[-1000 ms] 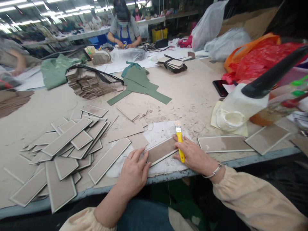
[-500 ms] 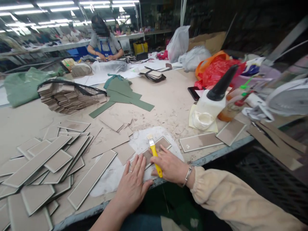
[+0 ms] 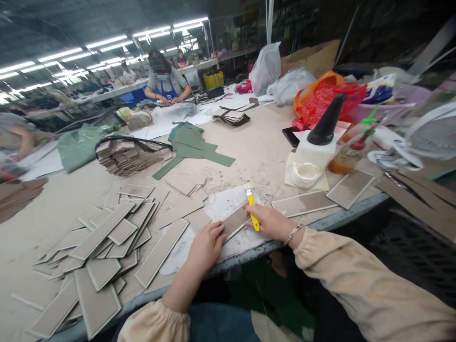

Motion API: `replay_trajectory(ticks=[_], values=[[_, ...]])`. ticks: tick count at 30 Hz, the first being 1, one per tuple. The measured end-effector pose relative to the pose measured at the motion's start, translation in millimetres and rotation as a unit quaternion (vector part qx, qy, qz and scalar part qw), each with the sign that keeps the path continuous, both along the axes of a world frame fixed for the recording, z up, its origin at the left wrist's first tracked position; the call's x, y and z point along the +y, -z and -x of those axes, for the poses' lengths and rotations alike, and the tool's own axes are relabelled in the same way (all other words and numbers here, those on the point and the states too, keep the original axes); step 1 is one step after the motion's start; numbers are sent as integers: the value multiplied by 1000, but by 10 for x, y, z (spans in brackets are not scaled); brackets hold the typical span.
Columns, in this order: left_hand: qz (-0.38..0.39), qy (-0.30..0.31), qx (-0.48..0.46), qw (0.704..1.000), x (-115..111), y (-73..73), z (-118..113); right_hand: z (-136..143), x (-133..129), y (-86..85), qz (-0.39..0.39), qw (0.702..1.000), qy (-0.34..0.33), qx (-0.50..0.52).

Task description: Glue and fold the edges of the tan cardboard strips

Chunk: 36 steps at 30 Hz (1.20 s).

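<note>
My right hand (image 3: 269, 222) is closed around the yellow handle of a flat paintbrush (image 3: 252, 206), its pale bristles pointing away from me. Its fingertips also meet the right end of a brown rectangular panel (image 3: 235, 222) with a pale edge. At the panel's left end my left hand (image 3: 206, 244) has its fingers bent and close together on it; the thumb is partly hidden. Under the panel lies a stained white sheet (image 3: 228, 199) near the table edge. A long pale-edged panel (image 3: 162, 254) rests left of my left hand.
Many pale-edged panels (image 3: 103, 237) lie heaped at left. Green pieces (image 3: 199, 149) and a strapped brown bundle (image 3: 124, 154) sit farther back. At right stand a white bottle with a black cone top (image 3: 315, 149) and a phone (image 3: 291, 136). A co-worker (image 3: 167, 88) sits across.
The left hand has gone from lying flat across the panel to bent fingers at its left end, uncovering more of it. The brush stays in my right hand. The camera view has shifted.
</note>
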<state>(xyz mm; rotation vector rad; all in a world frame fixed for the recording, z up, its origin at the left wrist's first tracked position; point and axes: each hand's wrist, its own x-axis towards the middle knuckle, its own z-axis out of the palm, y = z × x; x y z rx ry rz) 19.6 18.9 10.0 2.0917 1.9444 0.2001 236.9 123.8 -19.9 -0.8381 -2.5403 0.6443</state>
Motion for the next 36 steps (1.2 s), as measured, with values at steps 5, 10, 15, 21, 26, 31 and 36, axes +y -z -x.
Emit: replay_trajectory(ticks=[5,10,15,21,26,31,36], values=[[63,-119,-65,989,281,-111,-68,-58,76,-82,-54,995,11,79],[116,-151,-130,973,324,-194,-21,-140,120,-181,-70,985,69,144],[134,-183,-334,915,68,-233,-33,-129,143,-313,-20,971,117,207],[126,-224,-533,806,-231,-309,-183,-142,-5,-550,-3,958,127,258],[162,-201,-524,812,-266,-313,-306,-354,-166,-709,-75,948,91,297],[191,-217,-634,717,-219,-262,-579,-863,-426,-881,-103,916,167,349],[221,-186,-663,691,-80,-216,-1054,-1477,-656,-866,-53,895,305,322]])
